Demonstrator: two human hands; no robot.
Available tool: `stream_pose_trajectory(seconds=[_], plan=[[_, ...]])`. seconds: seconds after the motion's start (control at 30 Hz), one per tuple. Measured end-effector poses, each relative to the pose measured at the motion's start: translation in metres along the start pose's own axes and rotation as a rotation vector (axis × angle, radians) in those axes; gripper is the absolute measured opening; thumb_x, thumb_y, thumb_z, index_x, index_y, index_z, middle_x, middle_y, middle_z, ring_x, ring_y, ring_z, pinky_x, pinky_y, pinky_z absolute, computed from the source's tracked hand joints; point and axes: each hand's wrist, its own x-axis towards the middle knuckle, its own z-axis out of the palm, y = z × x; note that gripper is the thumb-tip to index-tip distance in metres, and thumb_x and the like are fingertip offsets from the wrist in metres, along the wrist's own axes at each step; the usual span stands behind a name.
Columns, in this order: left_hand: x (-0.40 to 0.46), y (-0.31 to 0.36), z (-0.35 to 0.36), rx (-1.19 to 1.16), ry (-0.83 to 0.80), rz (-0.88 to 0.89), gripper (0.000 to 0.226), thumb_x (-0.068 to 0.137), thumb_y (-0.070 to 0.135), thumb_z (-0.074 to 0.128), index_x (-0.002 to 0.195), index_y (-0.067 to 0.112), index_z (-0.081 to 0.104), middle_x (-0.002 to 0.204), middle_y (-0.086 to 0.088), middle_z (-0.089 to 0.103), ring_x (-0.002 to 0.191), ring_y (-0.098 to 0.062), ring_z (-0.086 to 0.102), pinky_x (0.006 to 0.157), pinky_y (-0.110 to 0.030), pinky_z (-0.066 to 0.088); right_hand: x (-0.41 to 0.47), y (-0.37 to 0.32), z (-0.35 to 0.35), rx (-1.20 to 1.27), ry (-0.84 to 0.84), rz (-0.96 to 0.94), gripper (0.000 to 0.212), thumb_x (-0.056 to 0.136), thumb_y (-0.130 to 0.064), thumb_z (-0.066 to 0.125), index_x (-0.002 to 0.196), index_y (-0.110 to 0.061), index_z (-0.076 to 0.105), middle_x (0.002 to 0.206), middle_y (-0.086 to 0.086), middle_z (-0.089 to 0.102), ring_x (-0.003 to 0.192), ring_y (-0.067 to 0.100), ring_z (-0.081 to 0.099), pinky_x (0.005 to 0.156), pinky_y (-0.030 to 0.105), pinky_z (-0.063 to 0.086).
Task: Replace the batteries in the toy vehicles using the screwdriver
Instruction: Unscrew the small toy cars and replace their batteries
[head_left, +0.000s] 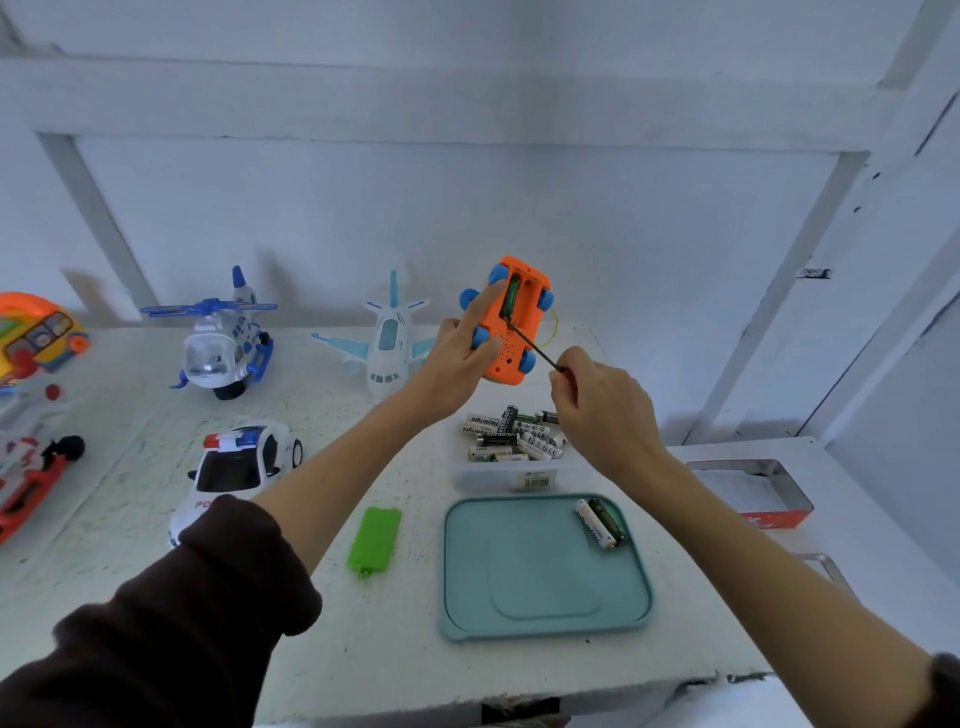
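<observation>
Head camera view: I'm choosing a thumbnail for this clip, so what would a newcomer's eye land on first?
First, the bright orange toy car with blue wheels, held belly-up above the white table in the left hand, its battery bay open. The right hand pokes the thin dark screwdriver at the bay's near end. Below them lie a teal plastic tray with two loose batteries and a clear tub of batteries.

Bare table (395, 639) near front edge; teal tray (519, 571), battery box (511, 475), green cover (375, 538) crowd centre
</observation>
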Motion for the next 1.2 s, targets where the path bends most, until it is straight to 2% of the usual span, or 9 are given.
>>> stream_pose_trajectory(seconds=[0.13, 0.23, 0.47, 0.63, 0.77, 0.87, 0.97, 1.1, 1.2], plan=[[-0.001, -0.005, -0.015, 0.131, -0.074, 0.070, 0.057, 0.089, 0.036, 0.032, 0.144, 0.040, 0.021, 0.116, -0.013, 0.038, 0.111, -0.027, 0.039, 0.097, -0.035, 0.037, 0.005, 0.009, -0.015, -0.006, 0.094, 0.038, 0.017, 0.094, -0.022, 0.043, 0.095, -0.010, 0.055, 0.075, 0.006, 0.061, 0.064, 0.025, 0.047, 0.055, 0.030, 0.031], [-0.006, -0.007, -0.023, 0.197, -0.134, 0.100, 0.053, 0.090, 0.037, 0.032, 0.140, 0.048, 0.020, 0.118, -0.010, 0.035, 0.113, -0.025, 0.039, 0.097, -0.030, 0.034, 0.020, 0.015, -0.025, -0.047, 0.080, 0.080, 0.020, 0.094, -0.023, 0.043, 0.099, -0.011, 0.058, 0.080, 0.007, 0.064, 0.068, 0.025, 0.048, 0.060, 0.030, 0.034], [-0.008, -0.009, -0.025, 0.251, -0.182, 0.127, 0.052, 0.092, 0.037, 0.031, 0.139, 0.053, 0.017, 0.120, -0.007, 0.033, 0.113, -0.023, 0.039, 0.097, -0.033, 0.037, 0.029, 0.016, -0.030, -0.114, 0.017, 0.059, 0.022, 0.094, -0.023, 0.042, 0.102, -0.014, 0.060, 0.072, -0.001, 0.052, 0.069, 0.024, 0.048, 0.061, 0.028, 0.033], [-0.008, -0.010, -0.026, 0.335, -0.220, 0.152, 0.052, 0.092, 0.038, 0.031, 0.136, 0.059, 0.014, 0.121, -0.007, 0.033, 0.112, -0.026, 0.038, 0.097, -0.036, 0.039, 0.030, 0.018, -0.031, -0.138, 0.021, 0.034, 0.021, 0.094, -0.023, 0.043, 0.098, -0.014, 0.061, 0.073, 0.002, 0.057, 0.068, 0.023, 0.047, 0.060, 0.027, 0.031], [-0.006, -0.008, -0.027, 0.457, -0.253, 0.191, 0.052, 0.091, 0.041, 0.029, 0.138, 0.056, 0.014, 0.125, -0.008, 0.032, 0.113, -0.027, 0.035, 0.100, -0.043, 0.038, 0.031, 0.022, -0.033, -0.176, -0.008, 0.020, 0.021, 0.093, -0.023, 0.043, 0.095, -0.014, 0.062, 0.073, 0.006, 0.060, 0.068, 0.025, 0.050, 0.060, 0.027, 0.033], [-0.002, -0.006, -0.030, 0.602, -0.275, 0.255, 0.056, 0.085, 0.053, 0.019, 0.141, 0.054, 0.015, 0.128, -0.012, 0.032, 0.113, -0.027, 0.033, 0.098, -0.042, 0.032, 0.035, 0.027, -0.035, -0.191, -0.049, 0.030, 0.022, 0.090, -0.021, 0.043, 0.091, -0.014, 0.064, 0.069, 0.004, 0.057, 0.066, 0.024, 0.049, 0.058, 0.026, 0.033], [0.003, -0.007, -0.030, 0.678, -0.302, 0.268, 0.058, 0.081, 0.055, 0.014, 0.139, 0.056, 0.010, 0.127, -0.014, 0.033, 0.110, -0.028, 0.033, 0.097, -0.040, 0.030, 0.036, 0.034, -0.037, -0.187, -0.090, 0.042, 0.022, 0.088, -0.021, 0.045, 0.088, -0.015, 0.066, 0.071, 0.004, 0.062, 0.065, 0.021, 0.050, 0.057, 0.025, 0.034], [0.010, -0.007, -0.028, 0.664, -0.280, 0.231, 0.064, 0.080, 0.056, 0.015, 0.144, 0.051, 0.017, 0.123, -0.015, 0.035, 0.106, -0.029, 0.036, 0.097, -0.044, 0.034, 0.029, 0.037, -0.035, -0.194, -0.175, 0.058, 0.020, 0.088, -0.024, 0.046, 0.089, -0.019, 0.066, 0.073, -0.003, 0.058, 0.070, 0.018, 0.050, 0.060, 0.025, 0.032], [0.015, -0.009, -0.026, 0.656, -0.280, 0.217, 0.064, 0.081, 0.056, 0.015, 0.145, 0.049, 0.019, 0.122, -0.015, 0.036, 0.105, -0.030, 0.037, 0.095, -0.044, 0.035, 0.025, 0.044, -0.033, -0.165, -0.170, 0.092, 0.021, 0.088, -0.023, 0.045, 0.090, -0.020, 0.065, 0.074, -0.001, 0.061, 0.068, 0.018, 0.051, 0.060, 0.025, 0.035]])
